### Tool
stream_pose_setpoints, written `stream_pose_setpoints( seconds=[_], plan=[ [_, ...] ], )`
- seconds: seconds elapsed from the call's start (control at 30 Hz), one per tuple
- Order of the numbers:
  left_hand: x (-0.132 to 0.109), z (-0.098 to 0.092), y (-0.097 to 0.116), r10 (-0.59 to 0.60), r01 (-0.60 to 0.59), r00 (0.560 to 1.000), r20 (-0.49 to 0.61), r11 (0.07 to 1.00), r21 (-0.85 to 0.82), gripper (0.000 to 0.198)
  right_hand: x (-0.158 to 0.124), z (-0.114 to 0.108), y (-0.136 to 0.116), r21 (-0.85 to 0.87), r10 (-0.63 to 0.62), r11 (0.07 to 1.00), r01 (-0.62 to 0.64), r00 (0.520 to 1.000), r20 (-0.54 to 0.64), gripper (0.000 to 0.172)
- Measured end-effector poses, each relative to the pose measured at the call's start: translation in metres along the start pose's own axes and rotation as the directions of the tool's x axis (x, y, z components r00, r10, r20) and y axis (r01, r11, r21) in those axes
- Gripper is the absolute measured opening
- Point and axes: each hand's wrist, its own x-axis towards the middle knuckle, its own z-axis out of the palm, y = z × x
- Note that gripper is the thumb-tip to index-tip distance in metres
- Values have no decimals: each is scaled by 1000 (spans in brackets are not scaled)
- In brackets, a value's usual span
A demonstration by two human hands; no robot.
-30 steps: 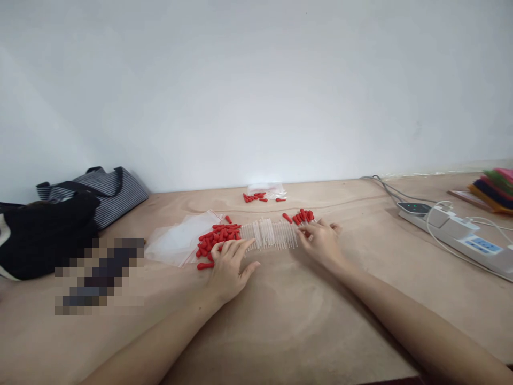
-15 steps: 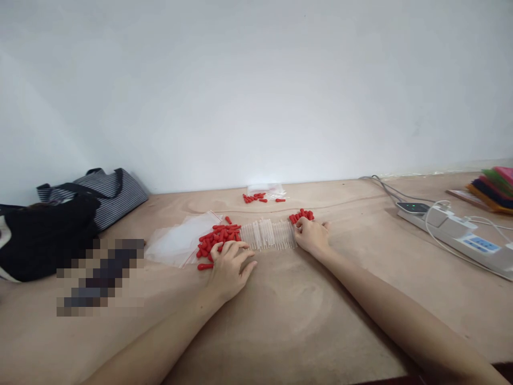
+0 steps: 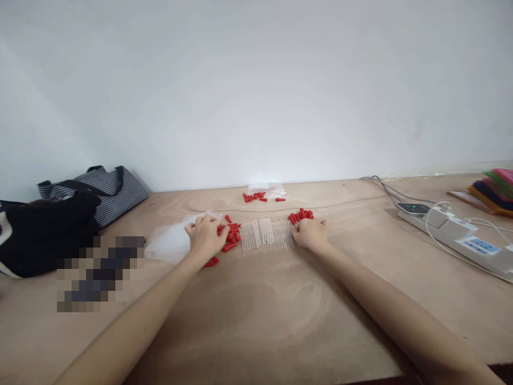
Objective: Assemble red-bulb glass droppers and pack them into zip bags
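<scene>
Over the pile of red rubber bulbs (image 3: pixel 231 237) at centre left is my left hand (image 3: pixel 206 236). Its fingers arch down with the thumb apart, and red shows in the gap; the fingertips are partly hidden. A row of thin clear tubes (image 3: pixel 262 233) lies side by side between my hands. At the row's right end my right hand (image 3: pixel 310 233) is closed, fingers curled under, and what they grip is hidden. Just beyond its knuckles sits a cluster of red bulbs (image 3: pixel 300 215). Clear plastic bags (image 3: pixel 168 243) lie left of my left hand.
Farther back are more red bulbs (image 3: pixel 252 197) beside a small clear bag (image 3: pixel 264 188). A striped bag (image 3: pixel 124 195) and a black bag (image 3: pixel 52 235) stand at left. At right lie a white power strip (image 3: pixel 460 235) with cables and a coloured stack (image 3: pixel 495 190).
My left hand has moved left and slightly away from me over the pile, shifting some red bulbs. My right hand has stayed nearly in place, its fingers tucked further under.
</scene>
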Motion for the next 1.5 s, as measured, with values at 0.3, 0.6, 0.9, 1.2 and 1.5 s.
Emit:
stream_pose_setpoints(
  seconds=[0.3,0.6,0.9,1.2,1.5],
  plan=[
    [82,35,-20,82,-136,937,340,981,139,21,12,-2,-13,-60,13,998,-8,996,85,20],
    [87,30,-22,278,-311,918,284,947,77,6,6,-13,-7,-68,-50,996,55,995,83,19],
    [-30,-4,30,439,-404,895,75,871,-280,9,-29,-9,17,75,-441,884,461,877,-191,15],
    [-73,6,40,358,-288,927,113,871,-398,9,-64,14,24,129,-706,631,765,635,-315,14],
    [-71,15,36,421,-372,905,69,859,-352,16,-64,16,21,170,-694,647,743,667,-270,13]
  ],
)
